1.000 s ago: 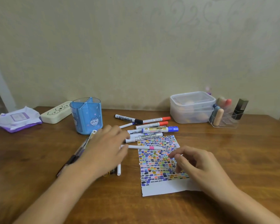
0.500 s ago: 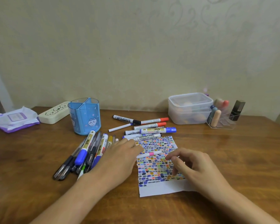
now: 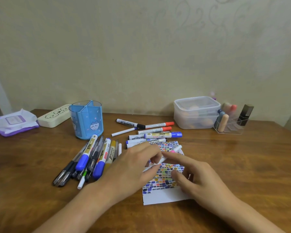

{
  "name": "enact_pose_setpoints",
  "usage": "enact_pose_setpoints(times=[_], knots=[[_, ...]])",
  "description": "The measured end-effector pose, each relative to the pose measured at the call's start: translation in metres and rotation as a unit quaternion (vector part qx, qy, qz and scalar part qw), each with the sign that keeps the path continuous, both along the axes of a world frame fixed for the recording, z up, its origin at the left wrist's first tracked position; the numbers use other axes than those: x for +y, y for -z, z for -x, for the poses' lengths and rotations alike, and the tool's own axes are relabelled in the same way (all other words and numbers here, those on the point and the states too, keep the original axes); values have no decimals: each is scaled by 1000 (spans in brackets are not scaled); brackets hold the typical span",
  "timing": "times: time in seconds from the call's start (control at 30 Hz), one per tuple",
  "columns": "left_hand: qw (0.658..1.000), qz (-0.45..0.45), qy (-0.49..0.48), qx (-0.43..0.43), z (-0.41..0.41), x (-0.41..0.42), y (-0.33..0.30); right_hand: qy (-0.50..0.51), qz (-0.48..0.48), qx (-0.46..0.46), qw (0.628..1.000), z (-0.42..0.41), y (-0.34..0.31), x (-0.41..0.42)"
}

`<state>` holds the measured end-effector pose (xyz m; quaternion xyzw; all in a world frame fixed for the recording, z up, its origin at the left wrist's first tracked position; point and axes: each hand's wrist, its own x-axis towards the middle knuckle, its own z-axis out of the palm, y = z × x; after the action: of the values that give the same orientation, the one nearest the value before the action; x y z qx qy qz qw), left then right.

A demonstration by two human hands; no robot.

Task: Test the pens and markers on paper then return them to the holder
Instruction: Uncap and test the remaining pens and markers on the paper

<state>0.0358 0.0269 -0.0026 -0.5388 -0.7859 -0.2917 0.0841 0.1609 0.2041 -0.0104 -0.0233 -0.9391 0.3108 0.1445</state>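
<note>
My left hand pinches a thin white pen with a pink band and holds it slanted over the paper, which is covered in small coloured test marks. The index finger of my right hand stretches out and touches the pen's middle; its other fingers hang loosely over the paper. The blue cat-print holder stands empty at the back left. A pile of pens and markers lies left of my left hand. Several markers lie behind the paper.
A lidded plastic box and a clear organiser with cosmetics stand at the back right. A cream pencil case and a wipes packet lie at the back left. The wooden table meets the wall behind.
My left hand moved right from the pen pile onto the paper and took hold of the white pink-banded pen. My right index finger reached out to it.
</note>
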Motion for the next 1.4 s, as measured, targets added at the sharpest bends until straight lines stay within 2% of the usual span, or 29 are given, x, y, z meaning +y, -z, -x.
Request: enact_pose_setpoints(times=[0.2,0.37,0.5,0.63,0.83,1.07,1.4], knots=[[1000,-10,-8,-19,-2,0,0,32,22,40,998,4,5,6],[999,39,-19,14,2,1,8,14,137,61,989,5,7,6],[998,52,-12,40,2,2,9,-15,269,38,962,3,2,-5],[998,49,-10,28,6,2,8,2,324,27,946,2,-7,-10],[998,34,12,-52,3,3,4,19,345,-1,938,2,-9,-9],[998,44,44,-23,5,0,3,2,364,-16,931,1,-12,-11],[993,86,72,-46,10,-2,1,-26,367,-27,929,0,-13,-12]])
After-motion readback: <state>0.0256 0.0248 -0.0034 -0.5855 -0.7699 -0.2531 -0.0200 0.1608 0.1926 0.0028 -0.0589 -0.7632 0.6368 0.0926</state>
